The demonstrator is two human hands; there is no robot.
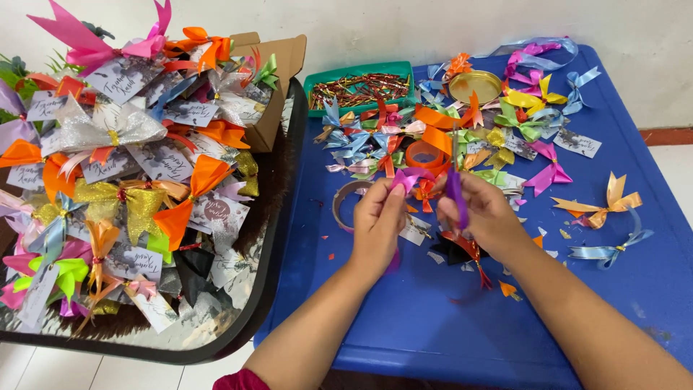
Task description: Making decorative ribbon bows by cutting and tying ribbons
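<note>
My left hand (377,222) pinches one end of a purple-pink ribbon (411,176) above the blue table (433,325). My right hand (485,215) grips the other end of the same ribbon, a purple strip (455,193) running down between its fingers. Both hands are close together over the table's middle. Under them lie a red-and-black bow (462,249), a small white tag (416,231) and a roll of tape or ribbon (345,202).
Many coloured ribbon bows and white tags (498,123) are scattered across the table's far half. A green tray of twist ties (359,88), a gold lid (475,85) and an orange ribbon roll (426,154) sit there. A black tray (274,238) piled with finished bowed packets stands left, beside a cardboard box (278,79).
</note>
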